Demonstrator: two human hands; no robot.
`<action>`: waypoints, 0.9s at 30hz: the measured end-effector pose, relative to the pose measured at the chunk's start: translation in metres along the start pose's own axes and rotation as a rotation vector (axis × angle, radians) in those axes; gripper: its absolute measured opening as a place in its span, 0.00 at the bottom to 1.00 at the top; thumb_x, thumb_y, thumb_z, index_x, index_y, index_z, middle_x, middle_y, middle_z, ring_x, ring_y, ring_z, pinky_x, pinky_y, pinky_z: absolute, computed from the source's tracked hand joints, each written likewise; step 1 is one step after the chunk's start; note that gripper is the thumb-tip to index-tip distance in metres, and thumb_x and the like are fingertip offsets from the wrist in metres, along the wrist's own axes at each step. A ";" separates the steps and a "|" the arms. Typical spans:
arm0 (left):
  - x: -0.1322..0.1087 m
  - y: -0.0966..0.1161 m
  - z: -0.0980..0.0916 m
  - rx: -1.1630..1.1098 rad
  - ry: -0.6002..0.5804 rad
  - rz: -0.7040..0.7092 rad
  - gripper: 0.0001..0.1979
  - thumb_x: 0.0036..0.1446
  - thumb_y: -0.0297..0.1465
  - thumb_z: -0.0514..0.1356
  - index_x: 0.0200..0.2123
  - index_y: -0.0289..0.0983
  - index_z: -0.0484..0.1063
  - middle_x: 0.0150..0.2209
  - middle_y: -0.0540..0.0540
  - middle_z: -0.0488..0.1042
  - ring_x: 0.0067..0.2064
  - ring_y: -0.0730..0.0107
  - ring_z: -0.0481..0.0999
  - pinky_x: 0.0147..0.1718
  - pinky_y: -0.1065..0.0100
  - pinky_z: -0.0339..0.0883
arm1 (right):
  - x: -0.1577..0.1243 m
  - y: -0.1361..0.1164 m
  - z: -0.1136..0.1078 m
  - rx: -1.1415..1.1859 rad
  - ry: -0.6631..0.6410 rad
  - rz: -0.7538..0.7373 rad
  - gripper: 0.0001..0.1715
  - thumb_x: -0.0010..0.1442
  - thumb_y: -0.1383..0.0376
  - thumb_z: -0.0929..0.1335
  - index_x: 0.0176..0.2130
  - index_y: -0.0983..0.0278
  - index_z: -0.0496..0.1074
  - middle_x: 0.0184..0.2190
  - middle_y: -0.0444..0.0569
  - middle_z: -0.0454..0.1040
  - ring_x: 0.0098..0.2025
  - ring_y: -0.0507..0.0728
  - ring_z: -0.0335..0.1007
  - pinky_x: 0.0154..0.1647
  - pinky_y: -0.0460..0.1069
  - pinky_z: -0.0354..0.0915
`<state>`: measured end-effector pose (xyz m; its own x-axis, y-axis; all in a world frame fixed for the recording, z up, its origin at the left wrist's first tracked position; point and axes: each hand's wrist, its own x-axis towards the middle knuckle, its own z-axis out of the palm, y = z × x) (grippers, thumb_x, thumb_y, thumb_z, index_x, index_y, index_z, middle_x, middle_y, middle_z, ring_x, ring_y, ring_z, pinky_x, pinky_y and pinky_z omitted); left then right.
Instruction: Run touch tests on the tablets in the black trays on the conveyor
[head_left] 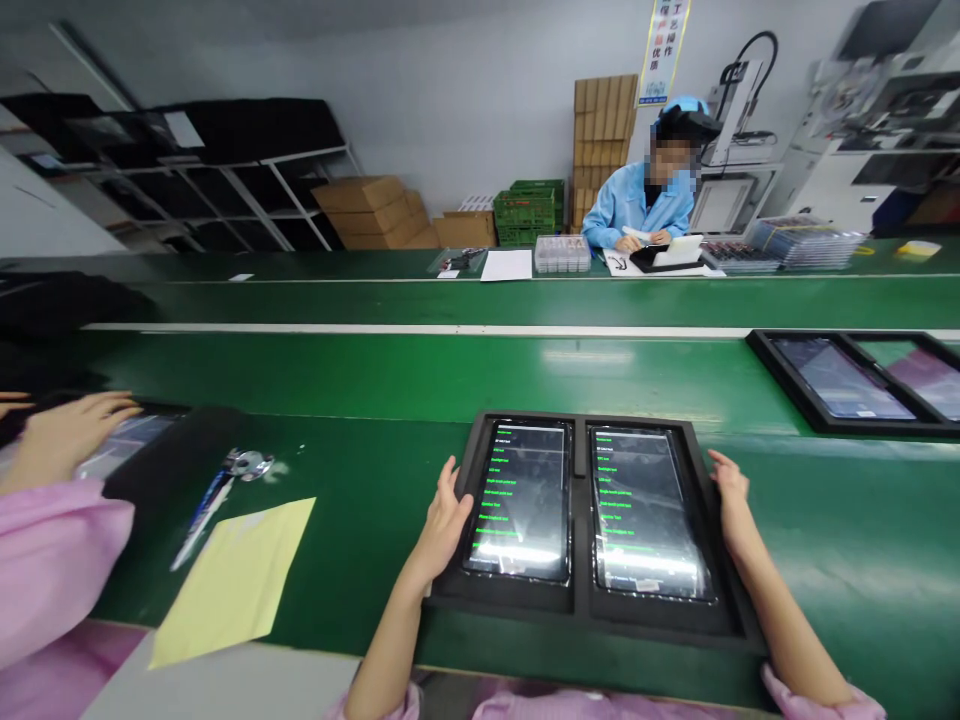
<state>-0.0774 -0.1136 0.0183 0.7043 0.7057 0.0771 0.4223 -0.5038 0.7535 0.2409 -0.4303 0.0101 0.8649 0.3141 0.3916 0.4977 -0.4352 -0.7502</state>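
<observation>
A black foam tray [580, 600] lies on the green conveyor belt right in front of me. It holds two tablets side by side, the left tablet [519, 497] and the right tablet [648, 510], both lit with green text on dark screens. My left hand [444, 520] grips the tray's left edge, thumb over the rim. My right hand [731, 500] grips the tray's right edge.
A second tray with two tablets [862, 380] sits on the belt at the right. A yellow sheet [236, 580] and a pen [202, 515] lie to my left, by a co-worker's hand [67, 430] in a pink sleeve. Across the belt sits another person in blue [641, 205].
</observation>
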 end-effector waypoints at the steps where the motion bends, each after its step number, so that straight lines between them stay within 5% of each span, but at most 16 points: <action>1: -0.005 0.000 -0.001 0.014 -0.008 0.029 0.33 0.68 0.44 0.45 0.71 0.40 0.38 0.68 0.35 0.55 0.68 0.53 0.56 0.63 0.48 0.56 | 0.002 0.010 0.001 0.088 -0.086 0.025 0.32 0.69 0.49 0.47 0.59 0.58 0.63 0.44 0.55 0.69 0.46 0.66 0.65 0.47 0.63 0.63; 3: -0.018 0.000 -0.001 0.081 -0.021 0.087 0.32 0.68 0.44 0.45 0.70 0.40 0.41 0.68 0.36 0.54 0.68 0.55 0.55 0.63 0.50 0.56 | 0.000 0.024 0.003 0.148 -0.195 -0.009 0.32 0.69 0.49 0.47 0.60 0.57 0.62 0.44 0.54 0.70 0.45 0.64 0.67 0.45 0.60 0.65; 6: -0.036 0.003 -0.001 0.245 0.036 0.142 0.33 0.67 0.46 0.46 0.70 0.41 0.45 0.69 0.36 0.51 0.69 0.51 0.53 0.62 0.46 0.56 | -0.012 0.026 0.003 -0.022 -0.176 -0.106 0.30 0.69 0.48 0.51 0.60 0.57 0.61 0.48 0.56 0.68 0.49 0.66 0.65 0.48 0.62 0.64; 9: -0.044 0.009 0.000 0.420 0.100 0.283 0.35 0.63 0.52 0.50 0.68 0.41 0.54 0.70 0.36 0.49 0.69 0.44 0.49 0.63 0.40 0.49 | -0.026 0.005 -0.001 -0.201 -0.126 -0.181 0.31 0.69 0.49 0.52 0.64 0.59 0.56 0.51 0.58 0.65 0.53 0.69 0.61 0.50 0.66 0.61; 12: -0.043 0.015 0.001 0.526 -0.010 0.448 0.34 0.62 0.53 0.51 0.66 0.45 0.57 0.65 0.39 0.61 0.67 0.46 0.55 0.65 0.40 0.37 | -0.033 -0.024 -0.006 -0.288 -0.083 -0.307 0.33 0.68 0.49 0.52 0.66 0.60 0.52 0.53 0.61 0.60 0.55 0.71 0.58 0.51 0.67 0.59; 15: -0.041 0.017 0.001 0.552 -0.093 0.490 0.33 0.64 0.50 0.51 0.68 0.47 0.52 0.61 0.40 0.69 0.63 0.49 0.62 0.65 0.39 0.31 | -0.034 -0.043 -0.011 -0.264 -0.214 -0.492 0.33 0.68 0.49 0.55 0.67 0.58 0.51 0.56 0.61 0.57 0.56 0.70 0.57 0.53 0.66 0.58; 18: -0.042 0.017 -0.001 0.520 -0.026 0.482 0.34 0.65 0.49 0.49 0.69 0.46 0.47 0.62 0.40 0.67 0.63 0.50 0.63 0.64 0.38 0.30 | -0.035 -0.048 -0.013 -0.250 -0.369 -0.612 0.33 0.69 0.50 0.56 0.67 0.57 0.50 0.57 0.60 0.58 0.57 0.69 0.57 0.54 0.64 0.57; 22: -0.031 0.027 -0.012 0.429 0.019 0.407 0.31 0.66 0.46 0.46 0.68 0.41 0.51 0.62 0.39 0.67 0.62 0.53 0.65 0.64 0.44 0.44 | -0.037 -0.050 -0.010 -0.306 -0.479 -0.684 0.31 0.68 0.48 0.57 0.65 0.55 0.57 0.59 0.60 0.57 0.58 0.69 0.55 0.56 0.66 0.55; 27: 0.026 0.072 -0.015 0.404 -0.342 0.510 0.18 0.67 0.40 0.49 0.53 0.44 0.72 0.48 0.46 0.78 0.47 0.60 0.77 0.49 0.61 0.68 | -0.018 -0.054 -0.003 -0.375 -0.565 -0.706 0.24 0.67 0.44 0.59 0.54 0.46 0.71 0.60 0.55 0.57 0.60 0.70 0.52 0.59 0.73 0.47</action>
<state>-0.0374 -0.1241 0.0848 0.9803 0.1726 0.0959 0.1252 -0.9189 0.3740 0.1985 -0.4149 0.0449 0.2504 0.9208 0.2991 0.9619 -0.2015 -0.1848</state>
